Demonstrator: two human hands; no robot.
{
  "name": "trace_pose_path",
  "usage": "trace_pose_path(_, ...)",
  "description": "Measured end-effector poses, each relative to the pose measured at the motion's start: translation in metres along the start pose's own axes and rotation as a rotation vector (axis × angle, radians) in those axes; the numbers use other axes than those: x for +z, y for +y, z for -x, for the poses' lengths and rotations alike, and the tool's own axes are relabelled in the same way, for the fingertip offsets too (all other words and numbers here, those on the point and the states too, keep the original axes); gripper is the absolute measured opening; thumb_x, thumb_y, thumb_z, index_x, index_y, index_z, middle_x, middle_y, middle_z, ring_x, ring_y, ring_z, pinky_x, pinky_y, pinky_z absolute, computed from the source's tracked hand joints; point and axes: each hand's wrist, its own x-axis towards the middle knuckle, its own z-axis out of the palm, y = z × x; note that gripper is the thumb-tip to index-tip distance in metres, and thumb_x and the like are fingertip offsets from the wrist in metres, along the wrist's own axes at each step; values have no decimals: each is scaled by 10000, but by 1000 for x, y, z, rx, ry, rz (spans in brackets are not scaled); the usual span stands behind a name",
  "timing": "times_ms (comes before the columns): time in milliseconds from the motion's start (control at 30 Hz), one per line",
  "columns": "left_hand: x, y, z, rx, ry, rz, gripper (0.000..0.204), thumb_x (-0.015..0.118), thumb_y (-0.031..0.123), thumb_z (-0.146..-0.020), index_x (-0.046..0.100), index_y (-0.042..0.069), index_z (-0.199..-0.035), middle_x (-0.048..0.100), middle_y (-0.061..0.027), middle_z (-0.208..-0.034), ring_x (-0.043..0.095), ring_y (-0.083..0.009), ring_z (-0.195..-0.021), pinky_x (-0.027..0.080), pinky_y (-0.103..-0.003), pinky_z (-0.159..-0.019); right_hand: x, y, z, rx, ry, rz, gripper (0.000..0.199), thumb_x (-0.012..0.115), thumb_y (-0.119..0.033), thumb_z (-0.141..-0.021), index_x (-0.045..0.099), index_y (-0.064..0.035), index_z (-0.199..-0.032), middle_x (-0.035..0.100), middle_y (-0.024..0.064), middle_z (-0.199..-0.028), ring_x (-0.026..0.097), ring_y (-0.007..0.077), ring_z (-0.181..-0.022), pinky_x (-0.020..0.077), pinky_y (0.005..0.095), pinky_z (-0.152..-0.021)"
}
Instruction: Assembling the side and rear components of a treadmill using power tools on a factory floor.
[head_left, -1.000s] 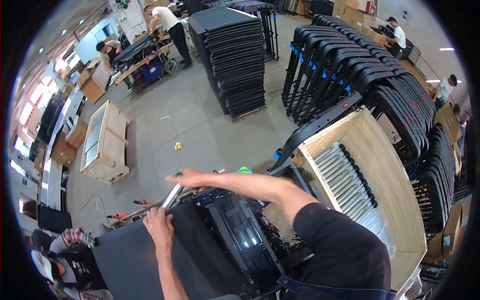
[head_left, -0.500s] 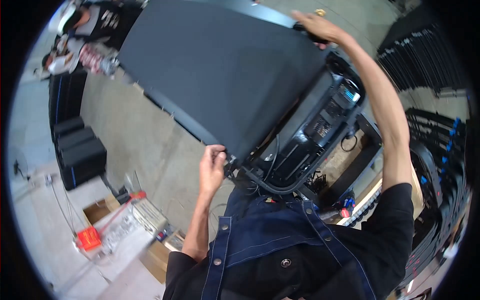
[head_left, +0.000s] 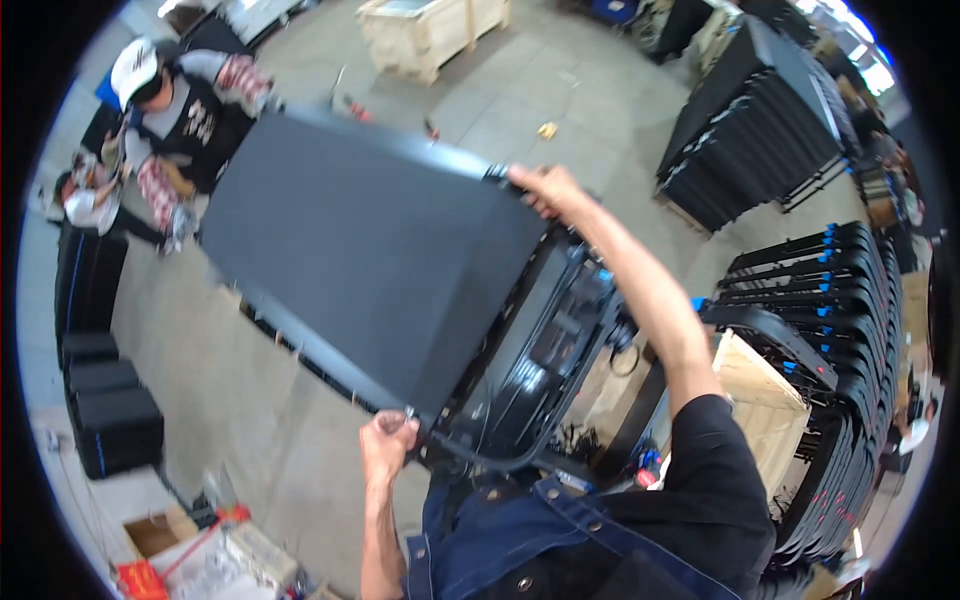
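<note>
A broad black treadmill deck (head_left: 370, 250) stretches away from me to the far left, resting over a dark frame. At its near left corner, the fingers of my left hand (head_left: 387, 445) are curled against the edge. My right hand (head_left: 552, 190) grips the near right corner with my arm stretched out; its fingertips are partly hidden. Beside this end of the deck lies an open motor bay (head_left: 540, 350) with dark parts and cables. A co-worker (head_left: 190, 120) in a white cap bends at the far end, gloved hands near the deck's two far corners.
Stacked black frames (head_left: 810, 320) and a wooden crate (head_left: 760, 390) stand at my right. Black panels (head_left: 735, 140) are piled farther back. To the left are black blocks (head_left: 115, 420) and a bench with an open carton (head_left: 160, 530). Another crate (head_left: 430, 35) stands far ahead.
My view has swung up and right, showing more of the co-worker and the room. Both hands remain at the same deck corners.
</note>
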Motion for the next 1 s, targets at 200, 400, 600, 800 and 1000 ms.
trace_pose_path(200,10,5,3,51,-52,13,216,754,16,-843,660,-86,-1009,714,-99,-783,669,-135,-667,567,-274,-621,-19,-9,20,-12,6,31,518,736,-520,-881,644,-27,-748,514,3,-588,414,103,-469,313,295,-442)
trace_pose_path(400,25,-2,48,204,72,-88,179,756,22,-838,692,-71,-977,723,-106,-802,671,-136,-687,553,-275,-662,-74,0,76,-39,27,312,522,694,-530,-895,677,-20,-783,523,7,-573,478,105,-504,373,325,-485)
trace_pose_path(600,64,12,81,355,128,-180,191,766,64,-851,681,-75,-951,734,-118,-797,694,-143,-687,577,-292,-683,-104,37,89,8,98,161,524,704,-528,-890,735,-6,-909,547,0,-613,494,92,-527,398,290,-493)
trace_pose_path(800,64,5,74,269,110,-190,175,751,58,-859,675,-71,-950,722,-108,-805,676,-126,-712,557,-282,-690,-109,52,96,-15,82,173,517,688,-513,-913,713,-2,-835,592,17,-619,526,100,-510,436,295,-495)
trace_pose_path(1000,64,9,73,245,98,-147,194,745,69,-860,654,-76,-952,707,-104,-809,655,-124,-718,540,-272,-690,-80,84,102,-178,330,254,533,653,-481,-932,710,25,-774,603,98,-575,612,186,-557,483,388,-569)
